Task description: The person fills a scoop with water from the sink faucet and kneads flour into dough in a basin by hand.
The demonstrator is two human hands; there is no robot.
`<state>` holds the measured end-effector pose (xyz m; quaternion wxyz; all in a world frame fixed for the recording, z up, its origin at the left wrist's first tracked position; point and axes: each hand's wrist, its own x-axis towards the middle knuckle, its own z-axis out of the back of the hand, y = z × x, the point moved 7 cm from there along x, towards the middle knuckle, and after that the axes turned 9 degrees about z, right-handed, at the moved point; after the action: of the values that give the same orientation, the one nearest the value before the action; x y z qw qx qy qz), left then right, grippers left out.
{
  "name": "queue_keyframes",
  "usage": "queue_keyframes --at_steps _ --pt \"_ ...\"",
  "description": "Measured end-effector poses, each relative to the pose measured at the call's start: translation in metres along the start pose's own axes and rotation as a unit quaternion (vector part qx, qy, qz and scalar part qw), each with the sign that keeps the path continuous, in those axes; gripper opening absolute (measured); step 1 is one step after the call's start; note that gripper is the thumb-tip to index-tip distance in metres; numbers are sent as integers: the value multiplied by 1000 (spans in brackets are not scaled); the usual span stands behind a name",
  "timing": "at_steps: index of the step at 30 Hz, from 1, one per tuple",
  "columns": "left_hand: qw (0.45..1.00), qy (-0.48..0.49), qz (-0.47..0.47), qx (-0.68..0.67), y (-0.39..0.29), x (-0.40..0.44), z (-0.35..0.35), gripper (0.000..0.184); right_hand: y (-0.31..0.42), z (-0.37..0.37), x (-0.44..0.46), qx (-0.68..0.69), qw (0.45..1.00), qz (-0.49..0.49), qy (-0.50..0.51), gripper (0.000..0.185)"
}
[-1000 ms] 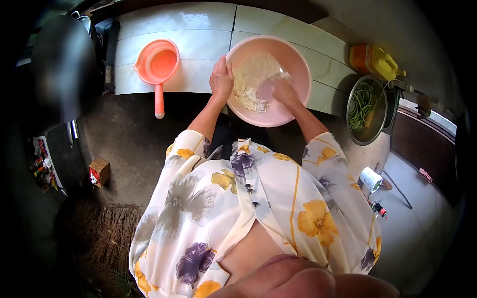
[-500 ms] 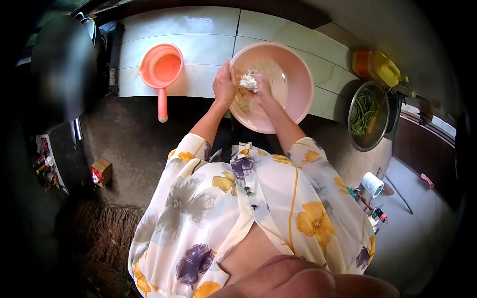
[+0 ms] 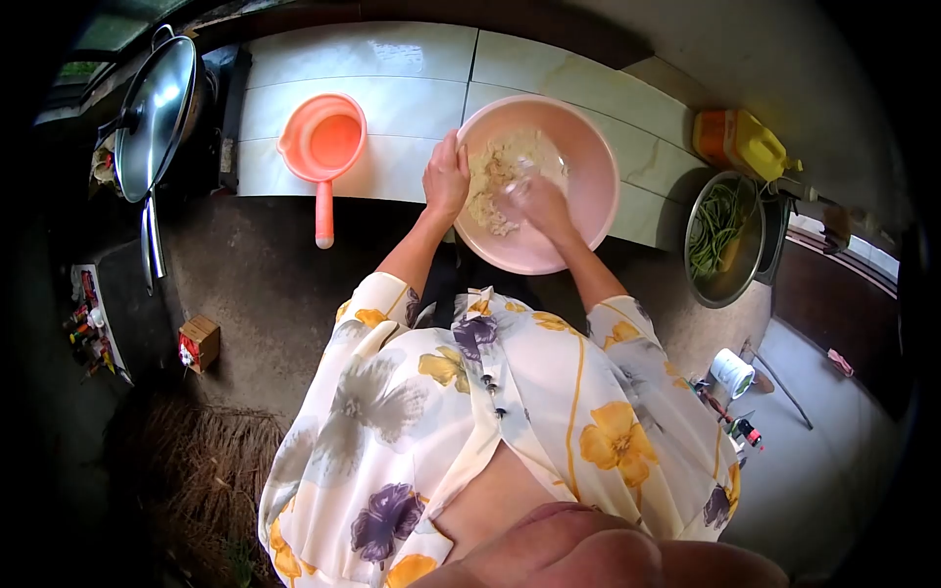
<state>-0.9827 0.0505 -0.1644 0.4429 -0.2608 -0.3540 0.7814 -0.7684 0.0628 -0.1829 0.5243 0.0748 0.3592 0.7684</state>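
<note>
My left hand [image 3: 447, 179] grips the left rim of a wide pink plastic basin [image 3: 596, 162], which stands at the counter's front edge. Inside it lies a crumbly, off-white mass like wet flour or rough dough [image 3: 497, 167], mostly on the left side of the bottom. Down in the basin, my right hand [image 3: 539, 204] touches this mass; its fingers are smeared by motion, so whether they close on any of it is unclear. To the left, an orange-pink dipper [image 3: 331, 139] rests on the tiles with its handle jutting over the edge.
A metal bowl of green beans [image 3: 720, 230] stands at the right, near a yellow and orange jerrycan [image 3: 750, 144]. At the far left is a lidded pan [image 3: 157, 118]. A small cardboard box [image 3: 200, 343] and a white bucket [image 3: 731, 370] are lower down.
My right hand, which held a white clump above the mass, has dropped lower and to the right, and the clump no longer shows. The left hand keeps its hold on the rim.
</note>
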Motion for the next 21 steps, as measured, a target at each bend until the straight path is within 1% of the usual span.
queue_keyframes --at_steps 1,2,4,5,7,8,10,11,12,13,14,16,17,19,20,21 --pt "1000 -2 3 0 -1 0 2 31 -29 1 10 0 1000 2 3 65" --pt "1000 6 8 2 -3 0 3 32 -75 3 28 34 995 -4 -92 54" --pt "1000 14 13 7 -3 2 2 32 -94 5 52 71 980 -11 -185 44" --pt "1000 10 10 -1 -4 3 1 33 -91 -14 64 131 977 4 -166 44" --pt "1000 13 9 -4 -4 -2 2 33 -30 -34 67 114 980 135 -89 45" --pt "1000 18 21 6 -7 -1 3 33 16 -37 54 34 966 253 -30 46" --pt "999 25 34 16 -4 -3 0 33 55 -48 0 -95 927 363 -24 46" --pt "1000 9 12 7 -1 -3 -2 32 51 -53 -6 -95 926 365 -25 46" --pt "1000 -6 -10 -2 -1 -2 -3 31 39 -66 -10 -117 930 350 2 47" --pt "1000 -7 -9 -2 -2 -1 -2 31 28 -79 -10 -138 932 333 30 48" --pt "1000 -3 0 2 -2 -2 -1 31 21 -89 -7 -137 932 334 32 48" --pt "1000 -5 13 6 -4 -2 1 32 20 -98 11 -156 928 339 3 46" --pt "1000 -4 13 7 -4 -2 2 33 19 -106 23 -155 926 345 3 46" --pt "1000 1 16 8 -3 -1 0 33 17 -107 42 -137 950 274 -59 42" --pt "1000 -4 13 11 -3 0 0 34 19 -111 52 -135 951 274 -58 42" --pt "1000 -7 11 14 -2 -3 0 34 18 -111 62 -133 958 242 -79 37"
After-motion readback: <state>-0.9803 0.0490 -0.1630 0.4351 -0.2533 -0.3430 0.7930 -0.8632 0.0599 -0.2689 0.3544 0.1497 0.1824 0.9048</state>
